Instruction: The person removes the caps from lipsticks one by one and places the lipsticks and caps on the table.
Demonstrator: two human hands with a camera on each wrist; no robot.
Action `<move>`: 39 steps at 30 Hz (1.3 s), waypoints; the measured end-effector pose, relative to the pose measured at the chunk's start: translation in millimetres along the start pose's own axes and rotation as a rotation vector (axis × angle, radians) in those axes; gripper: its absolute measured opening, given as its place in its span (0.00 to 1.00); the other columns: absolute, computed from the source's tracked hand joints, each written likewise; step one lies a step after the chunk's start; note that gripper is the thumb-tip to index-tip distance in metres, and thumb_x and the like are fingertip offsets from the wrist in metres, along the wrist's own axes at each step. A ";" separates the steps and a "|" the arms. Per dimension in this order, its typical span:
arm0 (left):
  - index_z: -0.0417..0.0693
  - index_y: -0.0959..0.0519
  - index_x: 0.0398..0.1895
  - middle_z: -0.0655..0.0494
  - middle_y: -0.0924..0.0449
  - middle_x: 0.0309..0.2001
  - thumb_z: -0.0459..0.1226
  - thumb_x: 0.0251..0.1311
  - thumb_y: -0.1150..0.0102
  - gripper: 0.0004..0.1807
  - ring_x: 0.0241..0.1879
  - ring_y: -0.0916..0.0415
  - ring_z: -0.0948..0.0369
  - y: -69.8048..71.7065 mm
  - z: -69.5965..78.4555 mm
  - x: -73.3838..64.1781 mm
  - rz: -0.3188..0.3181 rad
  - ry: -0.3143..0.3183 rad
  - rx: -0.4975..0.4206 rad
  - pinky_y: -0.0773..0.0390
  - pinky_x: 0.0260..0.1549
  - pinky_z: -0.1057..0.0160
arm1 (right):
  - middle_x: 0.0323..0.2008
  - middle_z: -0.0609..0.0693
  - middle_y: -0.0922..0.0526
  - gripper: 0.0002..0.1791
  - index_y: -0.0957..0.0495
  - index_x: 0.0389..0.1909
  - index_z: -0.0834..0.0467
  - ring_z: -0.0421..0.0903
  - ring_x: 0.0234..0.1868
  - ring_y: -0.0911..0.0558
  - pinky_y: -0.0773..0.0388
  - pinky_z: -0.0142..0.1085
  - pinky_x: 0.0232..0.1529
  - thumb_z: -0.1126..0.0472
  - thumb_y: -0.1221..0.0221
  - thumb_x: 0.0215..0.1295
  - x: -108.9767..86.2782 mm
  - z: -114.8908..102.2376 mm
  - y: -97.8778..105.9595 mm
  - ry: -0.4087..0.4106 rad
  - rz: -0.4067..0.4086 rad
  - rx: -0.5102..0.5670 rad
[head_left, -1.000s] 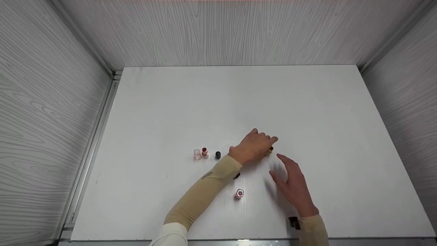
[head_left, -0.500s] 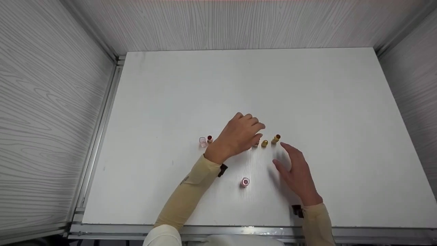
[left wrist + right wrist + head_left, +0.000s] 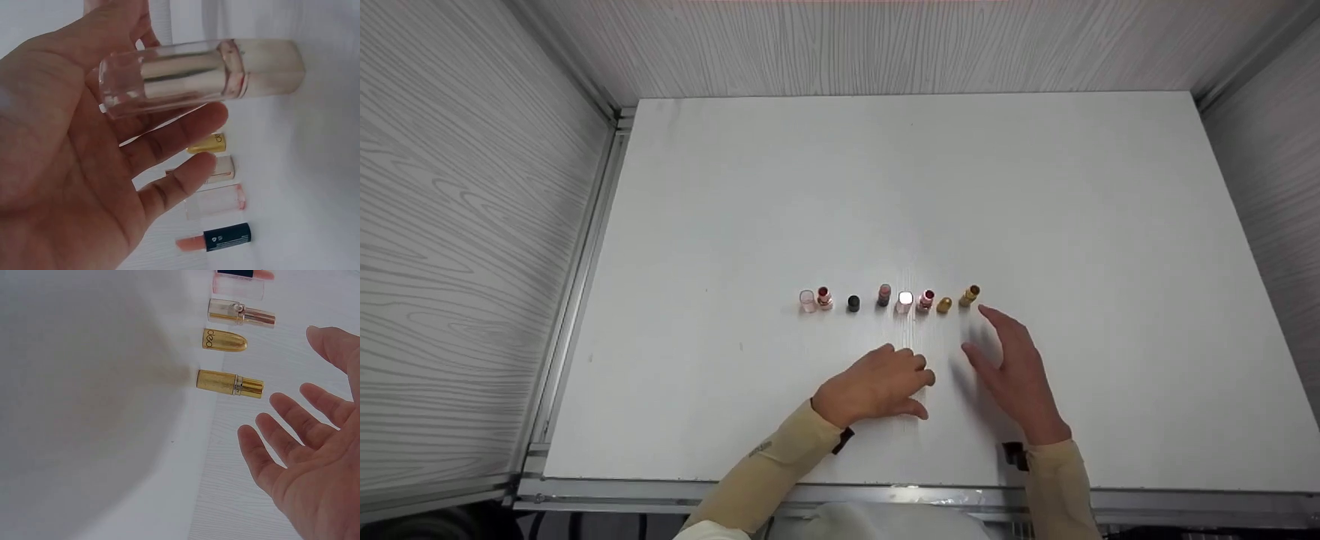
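My left hand [image 3: 877, 386] is low over the near middle of the table, fingers loosely spread. In the left wrist view a capped lipstick [image 3: 185, 76] with a clear cap stands between thumb and fingers, not visibly gripped; the hand hides it from the head camera. My right hand [image 3: 1020, 375] is held open and holds nothing. Just beyond its fingertips stands an uncapped gold lipstick [image 3: 969, 296]. Beside that are a gold cap [image 3: 943, 305], a pinkish uncapped lipstick [image 3: 925, 301], a clear cap [image 3: 904, 302] and a dark-based lipstick [image 3: 883, 295] with a pink bullet.
Farther left in the same row stand a black cap [image 3: 853, 303], a red-tipped lipstick [image 3: 824, 298] and another clear cap [image 3: 807, 301]. The white table [image 3: 720, 187] has wood-grain panels at its back and sides. A metal rail [image 3: 660, 489] runs along its front edge.
My left hand has drawn back from the gold lipstick, leftward and then toward me, to the capped lipstick in front. The row is uncovered. The right hand has stayed nearly still.
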State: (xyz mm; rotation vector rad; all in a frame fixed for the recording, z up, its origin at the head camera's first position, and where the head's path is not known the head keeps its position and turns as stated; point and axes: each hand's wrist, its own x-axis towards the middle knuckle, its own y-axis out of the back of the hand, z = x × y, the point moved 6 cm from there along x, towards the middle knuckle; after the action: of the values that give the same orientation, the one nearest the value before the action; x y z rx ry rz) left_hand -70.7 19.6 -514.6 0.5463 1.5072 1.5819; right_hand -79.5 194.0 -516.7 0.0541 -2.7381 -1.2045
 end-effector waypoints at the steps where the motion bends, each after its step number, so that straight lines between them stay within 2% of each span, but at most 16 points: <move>1: 0.57 0.18 0.56 0.62 0.18 0.48 0.57 0.64 0.38 0.23 0.48 0.21 0.62 -2.0 1.1 0.3 -0.008 -0.002 0.015 0.24 0.44 0.62 | 0.68 0.61 0.29 0.34 0.35 0.73 0.58 0.59 0.71 0.32 0.34 0.57 0.68 0.57 0.35 0.69 0.0 -0.4 -0.6 -0.001 -0.001 0.001; 5: 0.56 0.19 0.55 0.61 0.18 0.46 0.49 0.63 0.33 0.19 0.44 0.21 0.61 -5.9 2.5 -1.7 -0.024 0.024 0.044 0.23 0.42 0.63 | 0.68 0.61 0.28 0.34 0.34 0.73 0.58 0.59 0.70 0.31 0.34 0.57 0.68 0.57 0.35 0.69 -1.1 -1.3 -2.7 0.009 0.002 0.002; 11: 0.51 0.18 0.49 0.57 0.19 0.42 0.37 0.67 0.37 0.10 0.35 0.20 0.61 -6.3 0.4 -6.8 -0.015 0.053 -0.061 0.21 0.35 0.65 | 0.66 0.60 0.27 0.31 0.31 0.70 0.57 0.58 0.70 0.30 0.33 0.56 0.68 0.58 0.35 0.68 -3.3 -1.9 -6.5 0.016 -0.011 -0.013; 14: 0.51 0.17 0.48 0.58 0.20 0.41 0.37 0.68 0.38 0.08 0.34 0.21 0.63 -0.4 -0.4 -6.8 0.028 0.037 -0.085 0.21 0.35 0.66 | 0.64 0.58 0.24 0.28 0.27 0.67 0.57 0.57 0.68 0.27 0.30 0.55 0.66 0.58 0.34 0.67 -4.0 -5.4 -9.3 0.042 -0.028 -0.014; 16: 0.51 0.17 0.47 0.59 0.20 0.41 0.38 0.69 0.38 0.07 0.34 0.21 0.64 6.9 -1.2 -6.2 0.095 0.027 -0.094 0.22 0.35 0.67 | 0.62 0.55 0.21 0.27 0.25 0.65 0.57 0.55 0.66 0.25 0.28 0.54 0.65 0.57 0.34 0.67 -4.9 -8.1 -12.7 0.063 -0.071 -0.005; 17: 0.51 0.17 0.46 0.59 0.20 0.40 0.39 0.69 0.38 0.07 0.34 0.22 0.64 11.6 -1.6 -5.9 0.150 0.019 -0.104 0.22 0.34 0.67 | 0.61 0.54 0.20 0.26 0.24 0.64 0.56 0.54 0.65 0.23 0.27 0.53 0.64 0.56 0.34 0.67 -5.6 -10.1 -14.6 0.077 -0.101 0.006; 21: 0.48 0.18 0.41 0.57 0.20 0.37 0.40 0.68 0.37 0.05 0.31 0.22 0.65 32.2 -1.5 -8.2 0.437 -0.069 -0.197 0.24 0.33 0.70 | 0.58 0.48 0.17 0.23 0.21 0.61 0.54 0.50 0.61 0.19 0.24 0.51 0.61 0.51 0.36 0.68 -8.8 -16.8 -20.7 0.128 -0.227 0.051; 23: 0.46 0.19 0.39 0.56 0.21 0.35 0.39 0.66 0.35 0.06 0.31 0.22 0.65 39.5 -1.4 -10.7 0.564 -0.129 -0.264 0.24 0.34 0.72 | 0.56 0.47 0.15 0.21 0.20 0.59 0.53 0.48 0.58 0.18 0.22 0.50 0.59 0.51 0.36 0.68 -9.3 -19.5 -19.9 0.151 -0.247 0.069; 26: 0.43 0.20 0.39 0.55 0.22 0.36 0.38 0.64 0.33 0.08 0.32 0.22 0.65 44.9 -2.4 -12.3 0.664 -0.183 -0.342 0.24 0.35 0.73 | 0.52 0.45 0.14 0.18 0.18 0.56 0.53 0.44 0.52 0.16 0.20 0.48 0.54 0.54 0.35 0.67 -7.8 -23.0 -15.2 0.191 -0.222 0.075; 29: 0.42 0.19 0.44 0.54 0.23 0.37 0.36 0.65 0.34 0.09 0.33 0.21 0.64 47.1 -3.5 -11.8 0.684 -0.187 -0.353 0.24 0.35 0.73 | 0.48 0.43 0.13 0.18 0.17 0.54 0.54 0.41 0.48 0.17 0.19 0.45 0.50 0.57 0.33 0.65 -5.6 -26.6 -10.7 0.238 -0.187 0.079; 33: 0.41 0.19 0.48 0.54 0.24 0.38 0.34 0.66 0.36 0.10 0.36 0.20 0.64 49.7 -3.5 -10.9 0.667 -0.180 -0.324 0.23 0.38 0.75 | 0.43 0.44 0.13 0.19 0.17 0.53 0.56 0.40 0.43 0.18 0.19 0.43 0.46 0.60 0.31 0.61 -5.4 -28.4 -8.0 0.295 -0.148 0.068; 39: 0.41 0.18 0.48 0.54 0.24 0.36 0.32 0.63 0.34 0.11 0.36 0.19 0.64 54.9 -4.0 -13.7 0.683 -0.191 -0.289 0.22 0.38 0.75 | 0.41 0.44 0.13 0.19 0.16 0.51 0.56 0.39 0.41 0.18 0.18 0.45 0.45 0.60 0.30 0.59 -5.7 -28.8 -5.0 0.318 -0.105 0.064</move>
State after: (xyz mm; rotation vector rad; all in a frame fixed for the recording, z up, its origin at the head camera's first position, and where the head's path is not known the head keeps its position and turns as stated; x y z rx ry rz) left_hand -82.0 11.7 -459.6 1.0829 0.9622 2.1401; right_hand -69.7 170.1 -501.9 0.3686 -2.5186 -1.0296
